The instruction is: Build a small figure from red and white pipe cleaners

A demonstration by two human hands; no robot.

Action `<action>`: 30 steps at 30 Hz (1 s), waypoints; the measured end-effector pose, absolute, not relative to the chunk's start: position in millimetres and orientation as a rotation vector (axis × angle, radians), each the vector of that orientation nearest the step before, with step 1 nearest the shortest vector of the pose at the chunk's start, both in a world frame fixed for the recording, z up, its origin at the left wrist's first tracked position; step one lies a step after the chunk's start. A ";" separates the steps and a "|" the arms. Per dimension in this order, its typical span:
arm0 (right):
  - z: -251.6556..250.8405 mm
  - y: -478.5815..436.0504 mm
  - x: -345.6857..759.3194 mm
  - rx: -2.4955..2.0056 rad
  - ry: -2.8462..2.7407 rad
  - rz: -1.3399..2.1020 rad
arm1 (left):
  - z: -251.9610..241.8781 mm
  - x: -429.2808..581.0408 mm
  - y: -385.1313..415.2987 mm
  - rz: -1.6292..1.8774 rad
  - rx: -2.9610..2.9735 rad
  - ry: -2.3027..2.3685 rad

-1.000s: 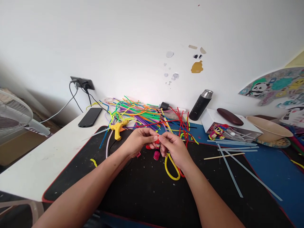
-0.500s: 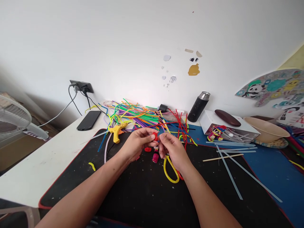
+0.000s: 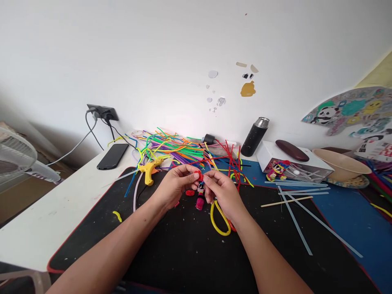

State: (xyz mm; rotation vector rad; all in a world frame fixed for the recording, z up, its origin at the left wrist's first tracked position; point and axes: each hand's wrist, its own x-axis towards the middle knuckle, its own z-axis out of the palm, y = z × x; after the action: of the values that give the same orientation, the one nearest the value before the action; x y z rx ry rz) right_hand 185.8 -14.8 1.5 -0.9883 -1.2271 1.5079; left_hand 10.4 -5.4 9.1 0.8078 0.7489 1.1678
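Observation:
My left hand [image 3: 180, 182] is closed in a pinch on a small red pipe-cleaner piece [image 3: 199, 175], mostly covered by the fingers. From the other side, my right hand [image 3: 217, 185] pinches the edge of the same piece. Just below the hands, a little doll figure [image 3: 200, 200] with a magenta lower part lies on the black mat [image 3: 190, 249]. A second red piece [image 3: 190, 193], a flat coil, is left of the doll. Under my right wrist, a yellow loop [image 3: 221, 228] rests on the mat, with something red partly hidden beside it.
Behind the hands spreads a heap of coloured pipe cleaners [image 3: 183, 151]. A yellow glue gun [image 3: 148, 170] and a phone [image 3: 113, 156] lie left. To the right are a black flask [image 3: 255, 136], a white box [image 3: 266, 152], a finished-looking doll [image 3: 278, 169] and clear glue sticks [image 3: 295, 222].
My right fingertips have come in against the red piece, closing the small gap between the hands. More of the doll's head shows below. The view has shifted slightly.

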 end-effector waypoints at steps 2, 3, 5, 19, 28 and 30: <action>0.7 -14.2 186.2 -0.973 -1.222 1.525 | 10.0 10.2 -5.3 1.159 0.818 0.758; 0.1 -13.8 186.4 -0.963 -1.220 1.538 | 10.4 10.1 -5.3 1.156 0.824 0.762; -1.2 -13.0 186.8 -0.944 -1.212 1.575 | 11.0 10.3 -5.6 1.148 0.834 0.767; -5.6 -12.4 184.9 -0.914 -1.087 1.644 | 6.9 16.6 -6.6 1.160 0.854 0.828; -4.0 -16.0 178.0 -0.975 -1.271 1.336 | 7.6 21.4 -7.1 1.284 0.739 0.820; -2.9 -17.7 177.3 -1.011 -1.314 1.252 | 6.4 21.7 -7.3 1.275 0.738 0.808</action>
State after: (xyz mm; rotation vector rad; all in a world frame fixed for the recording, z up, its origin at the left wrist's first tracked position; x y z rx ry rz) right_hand 177.3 -17.7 -2.9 -1.0113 -1.3142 1.2519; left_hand 21.7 -7.3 6.4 0.7379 0.8075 1.2752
